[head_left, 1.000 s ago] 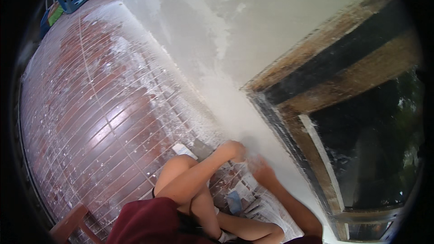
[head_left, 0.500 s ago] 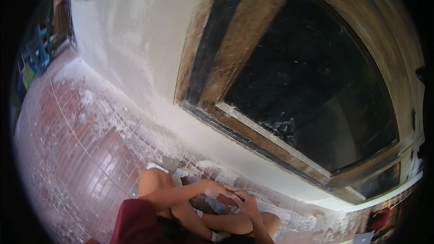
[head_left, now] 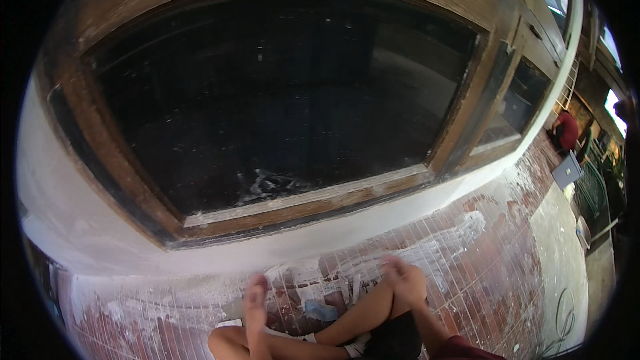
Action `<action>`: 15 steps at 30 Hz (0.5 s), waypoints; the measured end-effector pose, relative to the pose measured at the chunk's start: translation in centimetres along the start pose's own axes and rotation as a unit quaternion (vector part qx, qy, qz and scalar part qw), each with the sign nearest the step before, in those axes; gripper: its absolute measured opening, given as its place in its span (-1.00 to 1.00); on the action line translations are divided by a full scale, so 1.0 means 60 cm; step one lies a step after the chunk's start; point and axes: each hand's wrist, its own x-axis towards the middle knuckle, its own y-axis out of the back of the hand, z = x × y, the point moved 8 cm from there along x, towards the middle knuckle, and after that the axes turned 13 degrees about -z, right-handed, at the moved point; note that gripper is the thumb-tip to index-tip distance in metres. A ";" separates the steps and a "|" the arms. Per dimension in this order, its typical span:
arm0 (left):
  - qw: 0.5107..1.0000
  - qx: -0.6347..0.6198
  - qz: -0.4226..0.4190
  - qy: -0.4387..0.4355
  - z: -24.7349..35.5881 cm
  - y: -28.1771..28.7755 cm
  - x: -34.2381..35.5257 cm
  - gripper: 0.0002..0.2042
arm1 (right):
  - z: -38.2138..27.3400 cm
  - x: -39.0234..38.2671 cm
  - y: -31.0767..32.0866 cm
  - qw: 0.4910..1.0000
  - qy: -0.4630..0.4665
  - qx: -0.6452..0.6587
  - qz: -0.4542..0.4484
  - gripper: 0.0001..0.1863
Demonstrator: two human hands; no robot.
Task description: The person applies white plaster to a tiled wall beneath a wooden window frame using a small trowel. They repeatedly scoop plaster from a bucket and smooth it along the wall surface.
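I sit cross-legged on the dusty floor in front of a large dark glass pane [head_left: 293, 107] in a worn wooden frame [head_left: 307, 220]. My left hand [head_left: 255, 300] is raised over the left leg, seen nearly edge-on; blur hides whether anything is in its fingers. Over the right knee, well apart from it, my right hand [head_left: 401, 280] is smeared by motion. Neither hand touches the frame or the low white wall [head_left: 320, 243]. Between the hands on the floor lies a crumpled light-blue piece [head_left: 321, 310], with pale scraps [head_left: 353, 288] beside it.
Reddish tiles [head_left: 480, 273] streaked with white dust cover the floor. A person in a red shirt [head_left: 567, 130] crouches at the far right, near a grey box [head_left: 567, 170]. Farther along stand a ladder [head_left: 569, 87] and a green mesh-like item [head_left: 592, 190].
My view has swung to the right, bringing the whole pane and the crouching person into sight. My hands, together over my lap before, have moved apart.
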 end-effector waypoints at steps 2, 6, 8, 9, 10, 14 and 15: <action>0.962 -0.041 0.237 -0.128 0.030 0.108 -0.037 -0.48 | 0.048 -0.011 0.087 0.961 0.068 0.217 0.160 -0.78; 0.869 0.058 0.437 -0.227 0.132 0.239 -0.026 -0.43 | 0.163 -0.067 0.186 0.927 -0.010 0.278 0.250 -0.80; 0.821 0.151 0.515 -0.194 0.171 0.270 0.021 -0.40 | 0.200 -0.088 0.196 0.925 -0.041 0.273 0.261 -0.81; 0.834 0.095 0.516 -0.172 0.163 0.280 0.057 -0.41 | 0.215 -0.094 0.195 0.926 -0.051 0.268 0.259 -0.82; 0.840 0.037 0.520 -0.150 0.146 0.281 0.092 -0.41 | 0.228 -0.098 0.189 0.928 -0.058 0.264 0.255 -0.82; 0.769 0.048 0.587 -0.248 0.126 0.204 0.150 -0.44 | 0.273 -0.093 0.137 0.942 -0.097 0.246 0.209 -0.82; 0.783 0.088 0.575 -0.222 0.111 0.170 0.153 -0.44 | 0.284 -0.086 0.120 0.941 -0.105 0.257 0.191 -0.82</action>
